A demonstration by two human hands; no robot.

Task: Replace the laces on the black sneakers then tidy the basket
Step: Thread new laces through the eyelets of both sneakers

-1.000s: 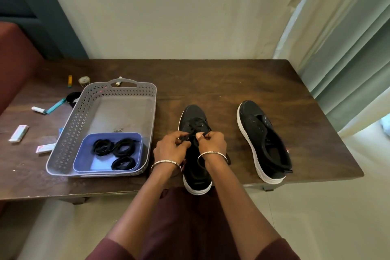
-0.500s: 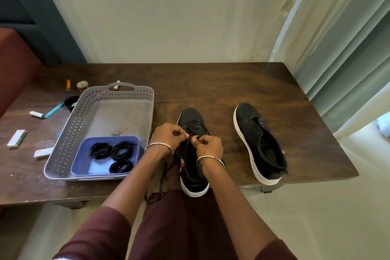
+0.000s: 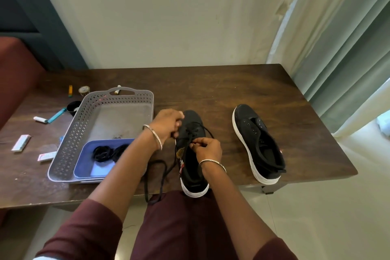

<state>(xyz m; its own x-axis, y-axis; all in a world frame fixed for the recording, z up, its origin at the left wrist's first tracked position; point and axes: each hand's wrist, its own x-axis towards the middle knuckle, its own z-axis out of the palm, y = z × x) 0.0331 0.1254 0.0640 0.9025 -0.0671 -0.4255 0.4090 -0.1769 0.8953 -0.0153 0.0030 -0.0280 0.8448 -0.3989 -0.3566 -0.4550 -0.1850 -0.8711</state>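
Two black sneakers with white soles stand on the wooden table (image 3: 221, 88). On the near sneaker (image 3: 193, 150) a black lace (image 3: 160, 173) is partly threaded; its loose end trails off the table's front edge. My left hand (image 3: 167, 123) pinches the lace at the sneaker's left side. My right hand (image 3: 207, 149) pinches the lace over the eyelets. The other sneaker (image 3: 256, 143), without a lace, lies to the right. A grey perforated basket (image 3: 84, 120) at the left holds a blue tray (image 3: 88, 162) with coiled black laces (image 3: 105, 153).
Small items lie left of the basket: a white tube (image 3: 40, 119), a teal pen (image 3: 56, 115), white packets (image 3: 21, 143), a black cap (image 3: 73, 106), a yellow item (image 3: 70, 91). A curtain (image 3: 337, 48) hangs at the right. A red seat (image 3: 16, 74) stands at the left.
My left hand has moved up and left, drawing the lace out sideways. The loose lace now hangs over the table's front edge. My right hand stays over the eyelets.
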